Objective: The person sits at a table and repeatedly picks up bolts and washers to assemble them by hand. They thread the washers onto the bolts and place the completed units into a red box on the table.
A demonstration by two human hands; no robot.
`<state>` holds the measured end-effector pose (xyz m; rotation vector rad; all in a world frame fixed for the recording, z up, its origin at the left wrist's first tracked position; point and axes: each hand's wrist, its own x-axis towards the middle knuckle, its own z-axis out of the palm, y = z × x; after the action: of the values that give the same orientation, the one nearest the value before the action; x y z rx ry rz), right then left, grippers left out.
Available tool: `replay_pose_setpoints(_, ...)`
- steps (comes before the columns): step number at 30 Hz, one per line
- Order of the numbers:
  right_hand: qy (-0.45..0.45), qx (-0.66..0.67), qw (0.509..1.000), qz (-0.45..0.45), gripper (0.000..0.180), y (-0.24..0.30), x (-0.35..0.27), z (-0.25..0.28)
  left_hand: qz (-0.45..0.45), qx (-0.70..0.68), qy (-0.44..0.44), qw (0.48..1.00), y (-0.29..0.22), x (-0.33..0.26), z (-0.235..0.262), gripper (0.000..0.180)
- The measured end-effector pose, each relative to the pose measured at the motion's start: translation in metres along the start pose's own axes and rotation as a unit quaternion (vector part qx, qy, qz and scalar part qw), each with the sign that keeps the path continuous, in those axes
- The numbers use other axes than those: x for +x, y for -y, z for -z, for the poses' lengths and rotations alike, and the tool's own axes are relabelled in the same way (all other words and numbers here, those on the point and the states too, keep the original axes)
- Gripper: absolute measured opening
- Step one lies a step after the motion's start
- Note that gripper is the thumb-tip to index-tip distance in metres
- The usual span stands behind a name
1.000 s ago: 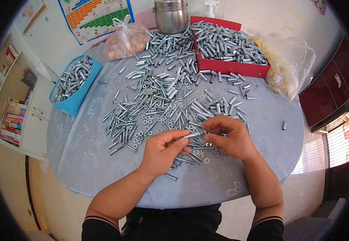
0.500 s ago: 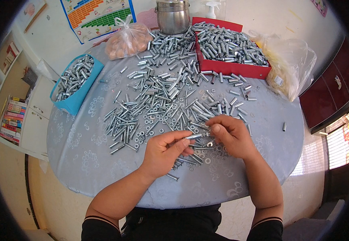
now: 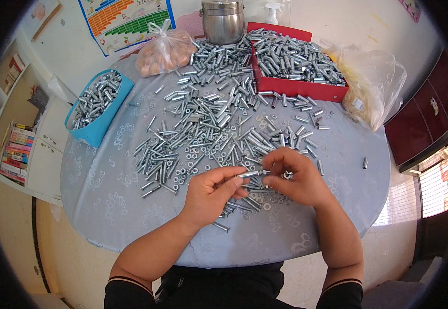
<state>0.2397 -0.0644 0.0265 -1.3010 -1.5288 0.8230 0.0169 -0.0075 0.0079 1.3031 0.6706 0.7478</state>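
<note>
Right fingers (image 3: 275, 182) have lowered, hold unclear; left fingers (image 3: 229, 187) pinch 1 metal bolt (image 3: 249, 174); printed chart (image 3: 128, 23) behind.

A slender, silvery metal fastener (image 3: 249, 175) is pinched near one end by the left hand (image 3: 208, 194). It is held nearly level, its other end directed toward the right hand (image 3: 299, 177).
</note>
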Motion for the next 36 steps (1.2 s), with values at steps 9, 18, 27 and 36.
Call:
replay_pose_setpoints(9, 0.001, 0.056, 0.997, -0.053, 0.017, 0.004, 0.000, 0.000, 0.002, 0.001, 0.002, 1.000, 0.000, 0.000, 0.000, 0.027)
replay_pose_setpoints(18, 0.009, 0.047, 0.998, -0.052, 0.019, 0.005, -0.001, 0.001, 0.003, -0.004, 0.002, 1.000, 0.001, 0.000, -0.001, 0.027)
replay_pose_setpoints(27, 0.026, 0.065, 0.997, -0.041, 0.021, -0.001, -0.002, 0.002, 0.002, -0.007, 0.005, 1.000, 0.002, 0.000, -0.001, 0.026)
replay_pose_setpoints(36, 0.048, 0.170, 0.976, -0.128, 0.020, 0.000, -0.003, 0.000, -0.010, -0.012, 0.019, 1.000, 0.003, -0.001, 0.001, 0.027)
